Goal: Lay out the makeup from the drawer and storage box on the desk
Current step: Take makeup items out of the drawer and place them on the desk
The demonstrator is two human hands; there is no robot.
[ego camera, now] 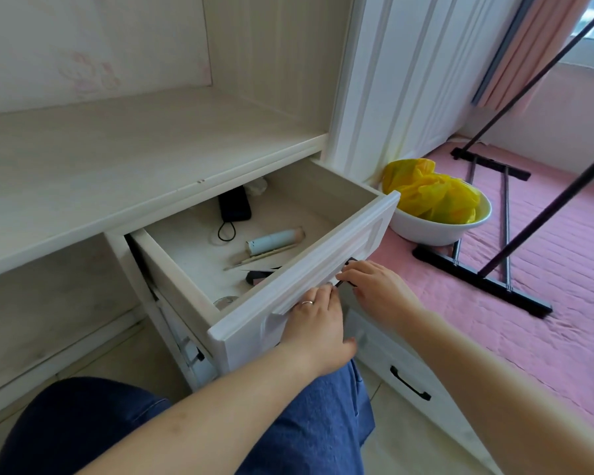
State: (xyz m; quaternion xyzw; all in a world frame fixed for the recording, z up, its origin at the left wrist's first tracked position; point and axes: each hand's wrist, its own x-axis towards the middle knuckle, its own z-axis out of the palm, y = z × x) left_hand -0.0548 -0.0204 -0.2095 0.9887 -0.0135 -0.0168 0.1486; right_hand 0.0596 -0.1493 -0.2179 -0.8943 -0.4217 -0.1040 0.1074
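Note:
The white drawer (326,262) under the desk (117,159) is pulled out. Inside lie a light blue tube (275,241), thin sticks (264,257), a black and pink item (256,277), a round clear lid (225,301) and a black pouch (234,204) with a loop cord. My left hand (318,323) grips the drawer front from below, a ring on one finger. My right hand (374,286) holds the black drawer handle (345,273), which it mostly covers. No storage box is in view.
A white basin (436,228) with a yellow plastic bag stands on the pink mat to the right. A black drying-rack frame (487,279) lies across the mat. A lower drawer with a black handle (410,382) is below. My knees in blue denim are under the drawer.

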